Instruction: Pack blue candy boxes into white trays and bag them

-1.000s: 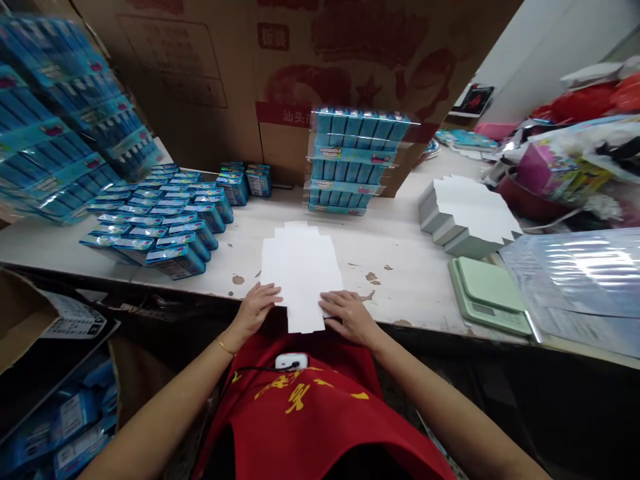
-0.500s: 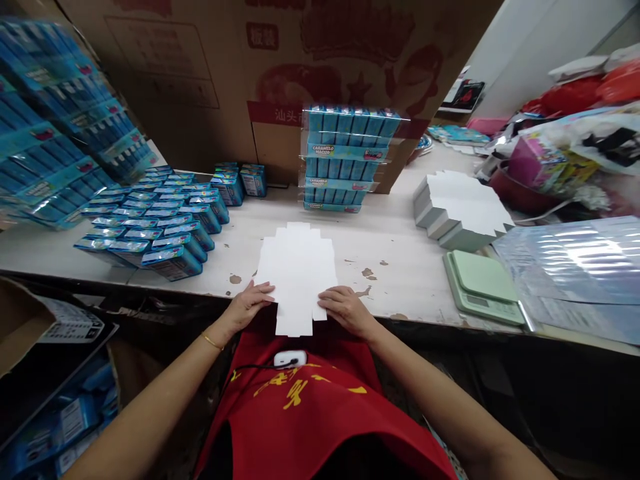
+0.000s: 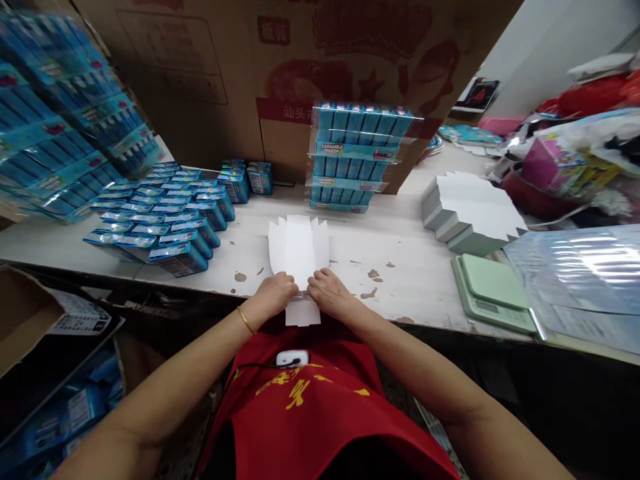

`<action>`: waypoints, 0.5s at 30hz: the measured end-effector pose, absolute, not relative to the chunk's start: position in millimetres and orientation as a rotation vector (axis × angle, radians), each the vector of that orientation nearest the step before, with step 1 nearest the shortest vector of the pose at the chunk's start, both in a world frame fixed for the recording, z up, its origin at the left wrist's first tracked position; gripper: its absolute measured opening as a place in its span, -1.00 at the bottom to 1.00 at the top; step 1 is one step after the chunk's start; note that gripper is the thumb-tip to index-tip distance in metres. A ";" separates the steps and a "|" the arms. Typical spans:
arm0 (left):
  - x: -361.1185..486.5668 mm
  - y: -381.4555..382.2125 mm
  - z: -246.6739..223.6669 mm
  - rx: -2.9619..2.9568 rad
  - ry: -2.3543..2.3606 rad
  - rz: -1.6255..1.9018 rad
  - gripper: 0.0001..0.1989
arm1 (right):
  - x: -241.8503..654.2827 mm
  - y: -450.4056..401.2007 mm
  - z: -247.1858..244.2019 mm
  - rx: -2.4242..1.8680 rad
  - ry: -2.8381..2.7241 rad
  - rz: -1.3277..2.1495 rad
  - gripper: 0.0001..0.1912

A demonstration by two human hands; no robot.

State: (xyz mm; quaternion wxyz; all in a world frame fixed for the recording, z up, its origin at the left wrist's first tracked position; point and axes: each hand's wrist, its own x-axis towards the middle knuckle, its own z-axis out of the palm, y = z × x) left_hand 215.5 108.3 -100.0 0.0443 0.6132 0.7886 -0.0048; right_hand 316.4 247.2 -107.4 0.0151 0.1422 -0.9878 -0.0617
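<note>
A white die-cut cardboard blank (image 3: 300,247) lies at the table's front edge, its two long sides folded upward and its near flap hanging past the edge. My left hand (image 3: 278,292) is closed on the near left side of the blank, fingers curled over the fold. On the near right side my right hand (image 3: 328,291) is likewise closed, its fingertips pinching the card close to the left ones. The thumbs are mostly hidden. Straight ahead stands a clear-wrapped display stack of blue boxes (image 3: 350,160).
Rows of small blue boxes (image 3: 165,220) stand at the left, with taller wrapped stacks (image 3: 65,120) behind. To the right are a pile of white blanks (image 3: 475,207), a green scale (image 3: 493,290) and clear plastic sheets (image 3: 580,273). A large brown carton (image 3: 200,80) backs the table.
The blank was flat with a hand at each side; now its sides are bent up. Both hands have moved inward and closed on it. The view has shifted slightly.
</note>
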 end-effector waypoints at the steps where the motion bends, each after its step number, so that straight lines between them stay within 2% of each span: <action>1: 215.9 110.6 -101.8 1.858 2.424 -0.025 -0.78 | 316.1 248.1 -108.0 0.446 -3.075 -0.193 -0.77; 8: 219.7 120.1 -100.9 1.744 2.475 -0.008 -0.76 | 320.2 253.5 -108.0 0.478 -3.040 -0.143 -0.79; 11: 222.5 121.3 -98.1 1.745 2.465 -0.002 -0.76 | 335.3 254.7 -115.0 0.481 -2.965 0.005 -0.82; 15: 222.8 120.5 -98.8 1.760 2.444 -0.008 -0.78 | 362.8 262.0 -129.1 0.496 -2.878 0.257 -0.77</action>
